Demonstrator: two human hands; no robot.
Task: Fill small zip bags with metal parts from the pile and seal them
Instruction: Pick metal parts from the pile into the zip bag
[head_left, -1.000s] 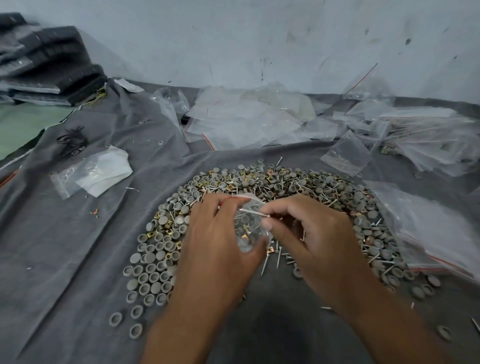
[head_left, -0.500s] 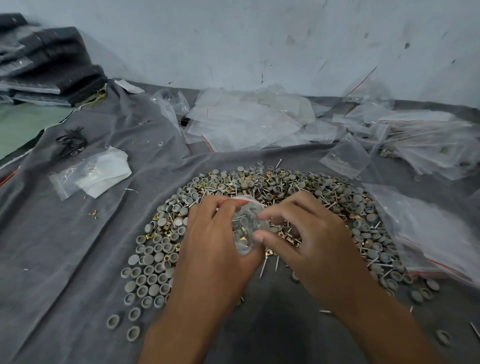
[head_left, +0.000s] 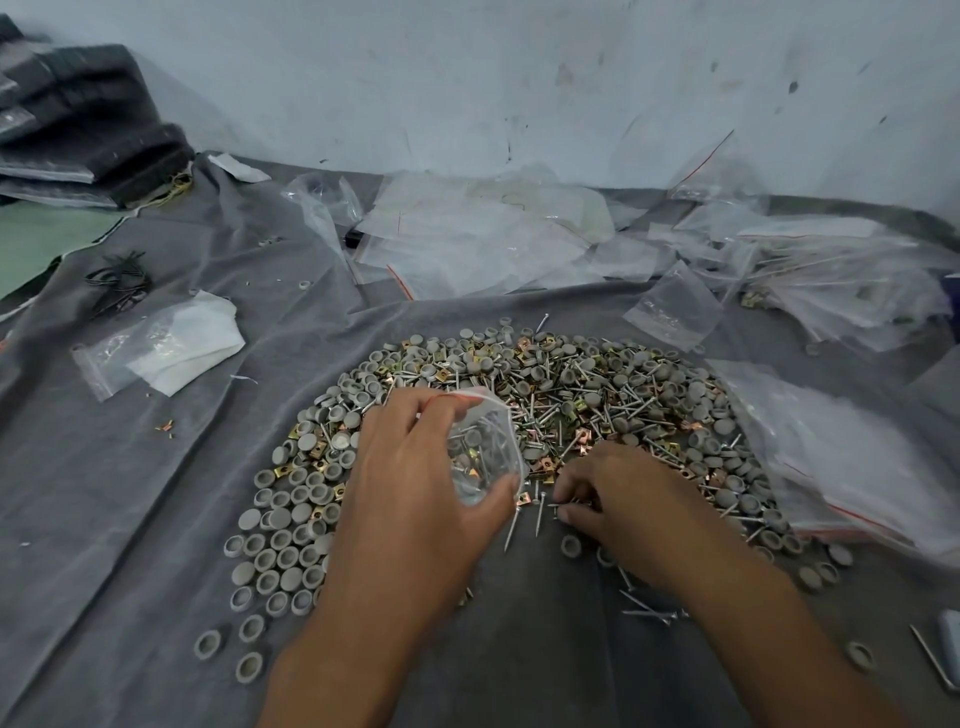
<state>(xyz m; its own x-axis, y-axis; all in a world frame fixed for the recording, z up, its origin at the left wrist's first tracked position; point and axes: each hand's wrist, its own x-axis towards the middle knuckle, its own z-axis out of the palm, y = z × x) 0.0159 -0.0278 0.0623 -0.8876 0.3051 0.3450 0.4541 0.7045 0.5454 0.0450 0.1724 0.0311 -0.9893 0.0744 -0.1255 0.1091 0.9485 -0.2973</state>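
Left hand (head_left: 415, 499) grips small zip bag (head_left: 480, 457) just above the pile (head_left: 571, 405), mouth up, apparently kept close for loading. Right hand (head_left: 618, 499) rests on the pile's near edge, fingers curled, pinching screws (head_left: 563, 505). Bag part-filled, unsealed.

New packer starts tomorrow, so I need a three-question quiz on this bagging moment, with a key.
1. True or false: the left hand holds the small zip bag.
2. The right hand is: A) sealing a bag, B) down on the grey cloth picking at screws, C) lifted off the cloth.
3. Fill in: the bag's mouth is ____.

Key: 1 true; 2 B; 3 open.
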